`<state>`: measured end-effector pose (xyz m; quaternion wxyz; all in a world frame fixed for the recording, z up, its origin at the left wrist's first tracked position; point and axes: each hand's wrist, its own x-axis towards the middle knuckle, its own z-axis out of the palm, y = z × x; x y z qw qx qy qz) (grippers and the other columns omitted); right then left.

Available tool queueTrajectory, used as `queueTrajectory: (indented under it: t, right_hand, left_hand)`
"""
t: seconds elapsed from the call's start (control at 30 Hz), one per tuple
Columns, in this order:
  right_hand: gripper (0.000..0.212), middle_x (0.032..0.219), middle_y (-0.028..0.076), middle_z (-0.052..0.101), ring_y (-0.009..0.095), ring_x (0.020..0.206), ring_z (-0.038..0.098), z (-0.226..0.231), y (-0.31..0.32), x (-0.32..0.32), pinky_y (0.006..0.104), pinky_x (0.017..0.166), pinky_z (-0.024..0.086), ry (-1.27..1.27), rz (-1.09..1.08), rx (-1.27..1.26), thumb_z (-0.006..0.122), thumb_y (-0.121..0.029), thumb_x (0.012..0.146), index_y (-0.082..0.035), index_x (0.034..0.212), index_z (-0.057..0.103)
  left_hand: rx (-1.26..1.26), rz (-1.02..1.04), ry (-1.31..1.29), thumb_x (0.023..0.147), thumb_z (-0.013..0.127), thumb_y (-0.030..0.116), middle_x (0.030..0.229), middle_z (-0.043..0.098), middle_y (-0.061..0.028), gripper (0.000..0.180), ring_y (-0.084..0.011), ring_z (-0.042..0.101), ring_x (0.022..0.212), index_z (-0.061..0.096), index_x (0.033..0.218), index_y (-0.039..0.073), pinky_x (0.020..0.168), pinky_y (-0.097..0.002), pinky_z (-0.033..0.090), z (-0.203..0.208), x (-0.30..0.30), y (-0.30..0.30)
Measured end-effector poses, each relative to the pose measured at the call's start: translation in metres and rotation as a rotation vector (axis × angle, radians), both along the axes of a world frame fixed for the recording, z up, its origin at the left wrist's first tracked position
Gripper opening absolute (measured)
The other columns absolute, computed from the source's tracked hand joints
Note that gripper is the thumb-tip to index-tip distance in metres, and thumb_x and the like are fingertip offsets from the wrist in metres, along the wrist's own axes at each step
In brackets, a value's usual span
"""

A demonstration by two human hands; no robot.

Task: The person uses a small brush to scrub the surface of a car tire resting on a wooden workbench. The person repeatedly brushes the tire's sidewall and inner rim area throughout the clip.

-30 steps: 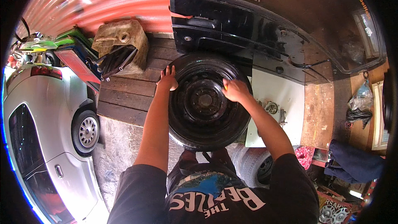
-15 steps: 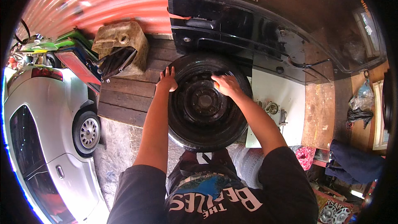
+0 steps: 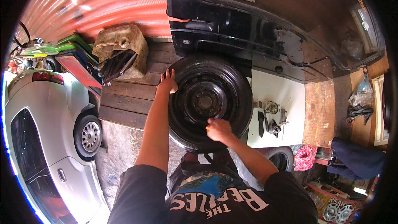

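A black tyre on a dark steel wheel rim (image 3: 204,101) lies flat in front of me, its rim looking wet and shiny. At the tyre's left edge rests my left hand (image 3: 167,84), palm against the sidewall and fingers stretched apart. Over the near part of the rim, my right hand (image 3: 219,130) is closed. A small orange object (image 3: 207,128) pokes out at its left side; the rest of it is hidden by the fingers, so its kind does not show.
Wooden planks (image 3: 128,99) extend left of the tyre, with a dirty cut-open jerrycan (image 3: 122,45) holding tubes. To the right, a white board (image 3: 277,91) carries metal parts and a black-handled tool (image 3: 260,123). A black vehicle panel (image 3: 215,37) stands behind; a silver car (image 3: 54,132) is left.
My right hand has moved from the far right part of the rim to its near side, uncovering the parts on the white board. The left hand stays on the tyre.
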<state>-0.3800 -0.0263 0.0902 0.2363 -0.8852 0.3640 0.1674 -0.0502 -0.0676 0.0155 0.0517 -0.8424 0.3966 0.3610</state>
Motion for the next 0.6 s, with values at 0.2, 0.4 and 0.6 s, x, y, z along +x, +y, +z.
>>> queueTrajectory:
  t: [0.2,0.4,0.6]
  right_hand:
    - [0.018,0.077,0.013,0.071,0.022,0.063,0.07,0.001,-0.04,0.046,0.0378,0.055,0.055,-0.269,-0.164,0.74,0.055,-0.024,0.099,-0.007,0.097,0.062]
    - [0.007,0.072,0.005,0.063,0.01,0.053,0.059,-0.021,-0.158,0.078,0.0257,0.046,0.047,-1.045,-0.575,0.504,0.055,-0.014,0.102,-0.007,0.104,0.056]
    - [0.007,0.075,0.005,0.064,0.009,0.055,0.058,-0.045,-0.175,0.127,0.0243,0.046,0.047,-1.41,-0.89,0.32,0.051,-0.014,0.105,-0.008,0.101,0.052]
  left_hand:
    - [-0.057,0.001,0.005,0.088,0.055,0.013,0.171,-0.013,0.0006,0.101,-0.0376,-0.002,0.157,-0.011,0.162,0.03,0.113,-0.0732,0.029,-0.01,0.007,0.01]
    - [-0.014,-0.002,0.02,0.087,0.055,0.011,0.171,-0.013,0.001,0.102,-0.0377,-0.003,0.157,-0.011,0.162,0.031,0.113,-0.0736,0.029,-0.001,-0.002,0.003]
    - [0.006,-0.008,0.039,0.088,0.052,0.011,0.171,-0.014,-0.0014,0.099,-0.0383,-0.003,0.156,-0.012,0.162,0.029,0.116,-0.0689,0.027,0.006,0.001,0.003]
